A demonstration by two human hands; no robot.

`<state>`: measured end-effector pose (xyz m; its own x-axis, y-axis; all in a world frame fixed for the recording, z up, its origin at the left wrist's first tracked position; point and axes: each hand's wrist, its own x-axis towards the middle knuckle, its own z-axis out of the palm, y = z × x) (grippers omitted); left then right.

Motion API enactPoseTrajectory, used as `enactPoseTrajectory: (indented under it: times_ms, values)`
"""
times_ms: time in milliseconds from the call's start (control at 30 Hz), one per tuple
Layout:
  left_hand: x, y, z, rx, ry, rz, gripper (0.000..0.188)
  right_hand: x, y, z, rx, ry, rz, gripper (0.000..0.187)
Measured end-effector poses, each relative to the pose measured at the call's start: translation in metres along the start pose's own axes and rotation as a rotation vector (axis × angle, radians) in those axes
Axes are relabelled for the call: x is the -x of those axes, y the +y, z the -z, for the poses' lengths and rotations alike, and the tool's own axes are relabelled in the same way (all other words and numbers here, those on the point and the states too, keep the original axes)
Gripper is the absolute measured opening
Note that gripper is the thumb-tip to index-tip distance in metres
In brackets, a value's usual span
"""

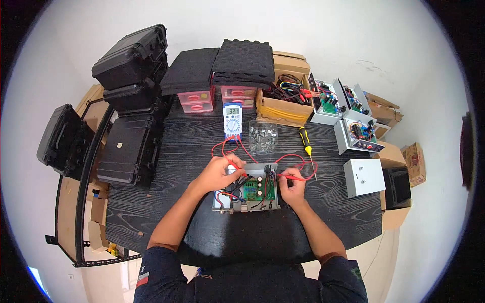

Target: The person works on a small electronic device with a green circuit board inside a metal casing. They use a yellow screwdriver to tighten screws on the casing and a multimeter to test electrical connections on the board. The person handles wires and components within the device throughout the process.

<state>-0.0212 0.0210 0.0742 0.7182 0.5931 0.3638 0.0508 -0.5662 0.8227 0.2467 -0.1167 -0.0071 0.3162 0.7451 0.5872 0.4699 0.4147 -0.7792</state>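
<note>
On the black wood-grain table lies an uncovered metal housing (218, 203) with a green circuit board (257, 190) and wires inside. My left hand (218, 174) is closed around a red test probe (234, 165), its tip pointing down into the housing's back left part. A second red test probe (292, 177) is pinched in my right hand (292, 188), pointing left toward the housing's back right corner. Whether either tip touches metal is too small to tell. Red leads run from the probes to a blue and white digital multimeter (233, 122) with a lit display, standing behind the housing.
Behind the housing sit a clear parts box (263, 137) and a yellow-black screwdriver (305, 141). Farther back are a cardboard box of cables (286, 103) and pink drawers under black foam (244, 60). Open electronic units (358, 134) and a white box (364, 178) stand right, black cases (130, 146) left.
</note>
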Motion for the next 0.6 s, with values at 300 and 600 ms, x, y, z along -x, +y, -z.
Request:
enactPoseTrajectory:
  times_ms: [300, 600]
  values:
    - [-0.001, 0.01, 0.013, -0.045, -0.123, 0.029, 0.012, -0.014, -0.077, -0.008, -0.107, -0.301, -0.26, 0.014]
    - [0.001, 0.001, 0.013, 0.051, -0.032, 0.081, 0.014, -0.012, -0.091, -0.01, -0.019, -0.398, -0.053, 0.013]
